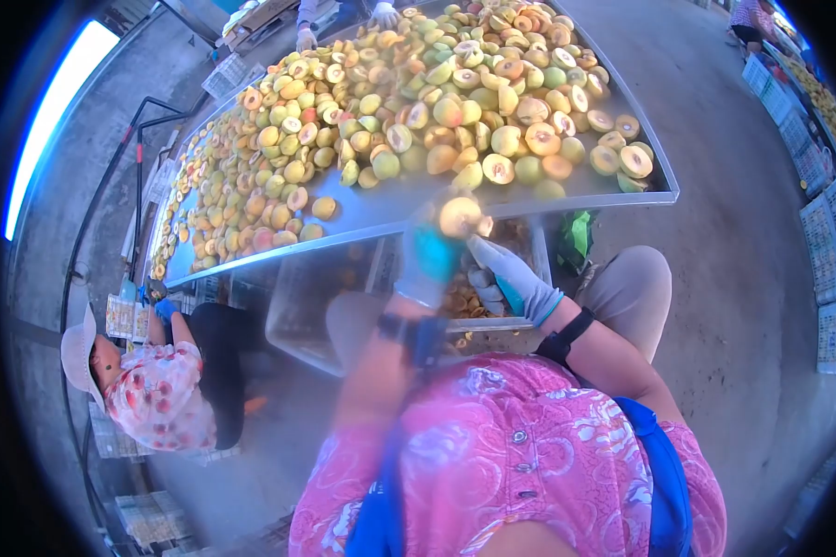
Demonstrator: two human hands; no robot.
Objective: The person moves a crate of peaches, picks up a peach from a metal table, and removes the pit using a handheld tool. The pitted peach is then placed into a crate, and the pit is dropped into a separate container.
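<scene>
My left hand, in a white and teal glove and blurred, is closed around a yellow fruit piece just past the near edge of the metal table. Close on its right is my right hand, in a grey and teal glove, its fingers pressed together near the fruit; what they hold, if anything, is too small to name. Many halved yellow and green fruits cover the table. Below both hands, a crate holds fruit pieces, partly hidden by the gloves.
A co-worker in a white hat sits at the left. Another person's gloved hands are at the table's far side. White crates line the right. A green bag lies beside my knee.
</scene>
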